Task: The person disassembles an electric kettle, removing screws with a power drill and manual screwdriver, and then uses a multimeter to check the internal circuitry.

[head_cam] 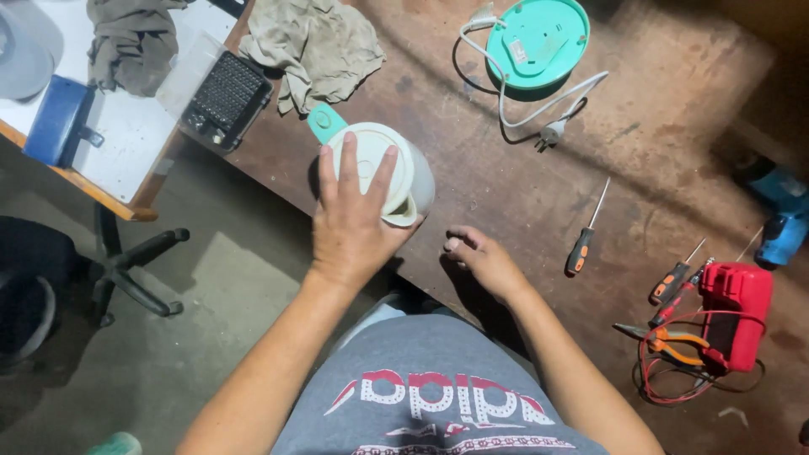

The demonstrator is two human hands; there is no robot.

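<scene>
At the far left, a white side surface (126,135) is seen carrying a blue case (57,120), a crumpled grey cloth (131,42) and, at its right edge, an open black bit set with a clear lid (221,93). The base of a swivel chair (135,274) is visible on the floor below it.

A second, beige cloth (316,46) is laid on the near-left corner of the brown table (522,194). Just below it, a white electric kettle with a mint handle (379,173) is positioned at the table's front edge. The left hand (352,219) is placed flat on the kettle's top; its grip is spread, the fingers (348,160) lying across the lid rather than pinching it.

To the right of the kettle, the right hand (482,257) is rested on the table edge, apart from the kettle. Its fingers are curled loosely inward and nothing is held.

Further back, the mint kettle base (539,38) is set upside down, with its white cord and plug (548,126) trailing beside it. A screwdriver with an orange-and-black handle (581,244) lies to the right of the right hand. At the far right, two more screwdrivers (674,282), pliers (666,341), a red meter with leads (737,316) and a blue power tool (779,219) are grouped together.
</scene>
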